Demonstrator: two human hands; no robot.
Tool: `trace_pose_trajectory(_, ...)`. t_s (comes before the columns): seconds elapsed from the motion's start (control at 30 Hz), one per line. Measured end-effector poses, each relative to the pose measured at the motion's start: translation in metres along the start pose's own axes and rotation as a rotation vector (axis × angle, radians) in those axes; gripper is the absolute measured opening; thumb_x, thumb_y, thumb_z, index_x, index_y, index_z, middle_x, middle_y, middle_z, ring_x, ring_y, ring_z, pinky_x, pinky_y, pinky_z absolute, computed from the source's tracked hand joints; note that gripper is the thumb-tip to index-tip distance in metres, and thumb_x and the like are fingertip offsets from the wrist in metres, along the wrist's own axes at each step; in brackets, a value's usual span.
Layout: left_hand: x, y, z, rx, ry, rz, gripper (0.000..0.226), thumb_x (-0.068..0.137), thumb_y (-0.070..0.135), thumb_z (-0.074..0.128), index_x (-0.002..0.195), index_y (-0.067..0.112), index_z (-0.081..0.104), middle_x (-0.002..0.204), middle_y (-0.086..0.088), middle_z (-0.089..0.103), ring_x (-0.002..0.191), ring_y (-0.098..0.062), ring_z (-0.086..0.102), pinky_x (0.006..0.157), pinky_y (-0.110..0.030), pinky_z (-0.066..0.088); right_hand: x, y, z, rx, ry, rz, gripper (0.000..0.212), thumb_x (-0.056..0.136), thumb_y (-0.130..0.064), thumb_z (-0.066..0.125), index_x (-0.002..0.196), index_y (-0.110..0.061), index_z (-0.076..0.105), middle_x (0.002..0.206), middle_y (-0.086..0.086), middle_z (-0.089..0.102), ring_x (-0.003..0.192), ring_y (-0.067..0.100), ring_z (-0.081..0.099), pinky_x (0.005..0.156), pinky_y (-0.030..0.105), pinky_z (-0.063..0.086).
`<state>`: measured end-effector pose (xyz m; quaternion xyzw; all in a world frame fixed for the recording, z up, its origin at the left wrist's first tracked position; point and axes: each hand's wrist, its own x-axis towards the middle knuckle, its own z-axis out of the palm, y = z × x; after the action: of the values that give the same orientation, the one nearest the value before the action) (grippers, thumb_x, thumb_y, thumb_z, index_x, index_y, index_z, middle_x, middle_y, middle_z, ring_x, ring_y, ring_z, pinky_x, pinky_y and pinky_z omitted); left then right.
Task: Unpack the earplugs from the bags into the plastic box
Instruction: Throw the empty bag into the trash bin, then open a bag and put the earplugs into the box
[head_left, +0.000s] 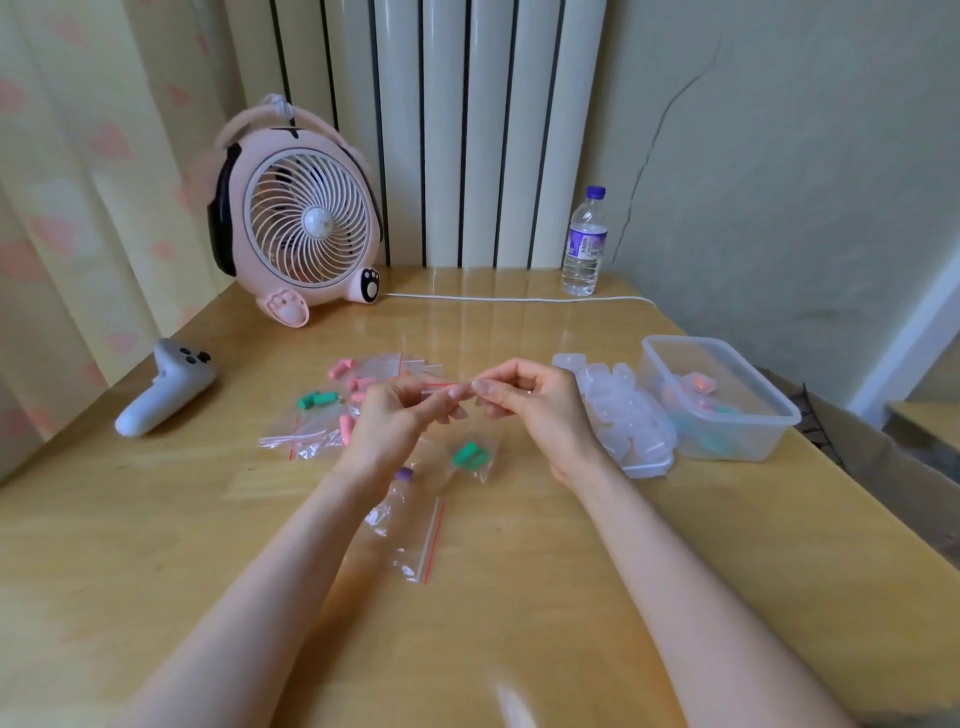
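One wooden table (156, 545) fills the lower view. Its far edge meets a white radiator (467, 130), and its right edge falls away just past the box. The near half of the table, around the forearms, is bare wood.

One pink fan (306, 223) stands far left and one water bottle (584, 244) far right, with a white cable (519, 300) lying between them. One clear plastic box (727, 441) sits near the right edge with its lid off. The pink and green earplugs (698, 384) inside are too blurred to count. Just beside its left wall is a heap of clear plastic pieces (623, 415), hard to identify. One white controller (161, 387) lies near the left edge.

The bags (332, 431) overlap in a cluster behind the left wrist, holding pink and green plugs; their number is unclear. Nearer lie one green-plug bag (470, 457), one purple-plug bag (404, 474) partly hidden by the wrist, and a flat bag (423, 540).

The left hand (395, 421) and the right hand (530, 405) are raised over the middle. Each pinches an end of one small bag (444, 387) with a red strip; its contents cannot be made out.
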<state>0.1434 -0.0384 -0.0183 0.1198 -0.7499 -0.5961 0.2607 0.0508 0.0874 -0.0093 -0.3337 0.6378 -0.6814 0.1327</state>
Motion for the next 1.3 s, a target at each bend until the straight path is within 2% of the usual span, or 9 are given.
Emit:
trace_pose_trajectory(0.1, 0.001, -0.003, -0.003, -0.010, 0.040, -0.033, 0.022, 0.078, 0.035, 0.073, 0.061, 0.024, 0.063, 0.059, 0.010, 0.064, 0.059, 0.003, 0.055, 0.044, -0.022, 0.036, -0.001, -0.002, 0.000, 0.016, -0.093, -0.030, 0.020, 0.081, 0.008, 0.064, 0.091, -0.009, 0.066, 0.082, 0.009, 0.067, 0.069, 0.012, 0.060, 0.067, 0.021, 0.052)
trace_pose_trajectory(0.2, 0.002, -0.006, -0.003, -0.061, 0.054, -0.058, 0.028, 0.076, 0.026, 0.075, 0.058, 0.020, 0.054, 0.056, 0.009, 0.060, 0.056, -0.001, 0.053, 0.055, -0.029, 0.033, -0.002, -0.001, 0.001, -0.003, -0.142, -0.058, 0.030, 0.078, 0.014, 0.062, 0.097, -0.009, 0.064, 0.086, 0.015, 0.067, 0.073, 0.016, 0.062, 0.066, 0.020, 0.052)
trace_pose_trajectory(0.3, 0.002, -0.008, -0.003, -0.148, 0.088, -0.068, 0.038, 0.063, 0.022, 0.084, 0.050, 0.022, 0.048, 0.056, 0.003, 0.052, 0.058, -0.011, 0.047, 0.062, -0.033, 0.029, -0.002, -0.002, 0.003, -0.010, -0.163, -0.061, 0.029, 0.075, 0.016, 0.064, 0.090, -0.009, 0.063, 0.081, 0.013, 0.066, 0.071, 0.014, 0.062, 0.064, 0.022, 0.052)
trace_pose_trajectory(0.47, 0.002, -0.006, -0.002, -0.151, 0.122, -0.076, 0.038, 0.055, 0.020, 0.084, 0.052, 0.017, 0.046, 0.048, 0.010, 0.054, 0.049, -0.005, 0.049, 0.052, -0.024, 0.037, -0.002, -0.003, 0.001, -0.039, -0.165, -0.063, 0.024, 0.073, 0.017, 0.067, 0.076, -0.007, 0.062, 0.070, 0.002, 0.064, 0.060, 0.008, 0.062, 0.061, 0.021, 0.053)
trace_pose_trajectory(0.6, -0.001, -0.006, -0.004, -0.087, 0.118, -0.104, 0.044, 0.041, 0.040, 0.091, 0.049, 0.021, 0.052, 0.061, -0.004, 0.055, 0.067, -0.021, 0.054, 0.063, -0.043, 0.047, -0.003, -0.004, -0.002, -0.110, -0.187, -0.046, 0.023, 0.075, 0.014, 0.068, 0.074, -0.009, 0.063, 0.068, 0.001, 0.063, 0.060, 0.009, 0.061, 0.061, 0.021, 0.054)
trace_pose_trajectory(0.7, -0.002, -0.004, -0.003, -0.031, 0.054, -0.067, 0.034, 0.058, 0.036, 0.082, 0.063, 0.015, 0.055, 0.061, -0.004, 0.057, 0.055, -0.008, 0.052, 0.054, -0.029, 0.041, -0.003, -0.003, -0.003, -0.154, -0.140, -0.047, 0.023, 0.076, 0.010, 0.070, 0.070, -0.011, 0.062, 0.068, 0.004, 0.063, 0.064, 0.013, 0.062, 0.065, 0.022, 0.054)
trace_pose_trajectory(0.83, -0.003, 0.004, -0.001, -0.091, -0.010, 0.031, 0.018, 0.079, 0.004, 0.068, 0.096, 0.011, 0.064, 0.073, -0.001, 0.067, 0.057, -0.005, 0.059, 0.053, -0.014, 0.043, -0.001, -0.002, -0.007, -0.131, -0.065, -0.021, 0.022, 0.075, 0.010, 0.070, 0.067, -0.007, 0.060, 0.069, 0.009, 0.063, 0.060, 0.009, 0.061, 0.062, 0.019, 0.050)
trace_pose_trajectory(1.0, 0.000, -0.003, -0.005, -0.107, 0.011, -0.027, 0.019, 0.072, 0.003, 0.074, 0.084, 0.015, 0.066, 0.076, -0.011, 0.062, 0.061, -0.014, 0.057, 0.058, -0.024, 0.047, -0.001, -0.003, -0.007, -0.140, -0.132, -0.041, 0.018, 0.078, 0.007, 0.068, 0.073, -0.010, 0.064, 0.069, 0.001, 0.062, 0.064, 0.010, 0.057, 0.061, 0.021, 0.049)
trace_pose_trajectory(1.3, -0.001, 0.000, -0.001, -0.180, 0.031, 0.036, 0.019, 0.072, 0.001, 0.070, 0.075, 0.009, 0.054, 0.063, -0.008, 0.048, 0.041, -0.002, 0.049, 0.042, -0.013, 0.038, -0.005, -0.009, -0.008, -0.082, -0.347, -0.008, 0.019, 0.076, 0.009, 0.069, 0.079, -0.007, 0.060, 0.076, 0.005, 0.063, 0.071, 0.014, 0.062, 0.067, 0.025, 0.054)
